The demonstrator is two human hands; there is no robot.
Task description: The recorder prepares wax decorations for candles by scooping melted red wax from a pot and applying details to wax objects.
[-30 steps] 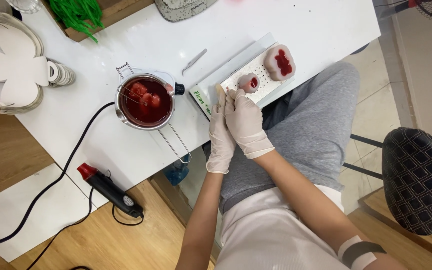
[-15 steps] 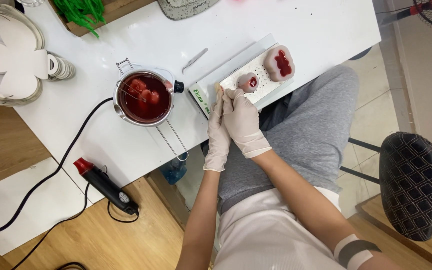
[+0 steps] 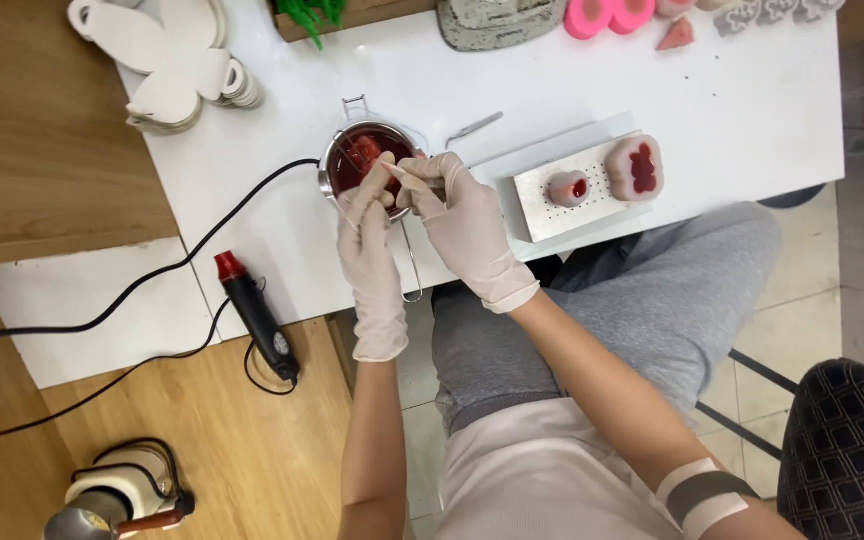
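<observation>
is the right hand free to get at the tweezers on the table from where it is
Probably yes: the right hand is over the pot, and the tweezers lie just beyond it on bare white table, nothing between.

No packages, labels, signs or screens in view

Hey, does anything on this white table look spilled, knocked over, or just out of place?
No spill shows. The heat gun lies at the table's front edge with its rear overhanging the floor, which looks precarious. Both gloved hands, left and right, hold a thin stick over the upright pot of red liquid.
</observation>
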